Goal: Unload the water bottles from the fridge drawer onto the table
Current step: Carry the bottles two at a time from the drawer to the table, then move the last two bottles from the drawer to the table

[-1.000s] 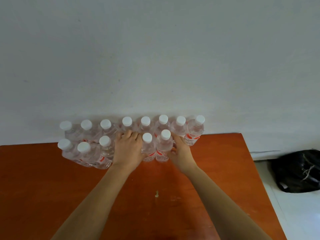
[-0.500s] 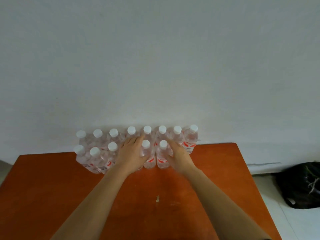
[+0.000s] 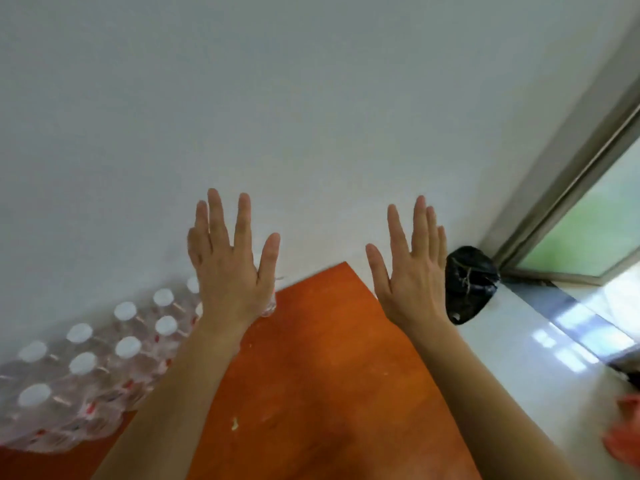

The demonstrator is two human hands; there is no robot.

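Left hand: your left hand (image 3: 231, 271) is spread wide, empty.
Right hand: your right hand (image 3: 412, 271) likewise, fingers splayed.
Bottles: clear white-capped plastic water bottles (image 3: 90, 368) stand clustered on the orange wooden table (image 3: 329, 375).

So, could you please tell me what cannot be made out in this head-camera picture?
- Water bottles: the row's right end is hidden behind the left hand; the left end is cut off by the frame edge, so no full count.
- Bottle labels: too blurred to read.
- Fridge drawer: not in view.
- Black bag: partly behind the right hand; contents unseen.
- Red object: cut off by the right edge, blurred, unidentifiable.
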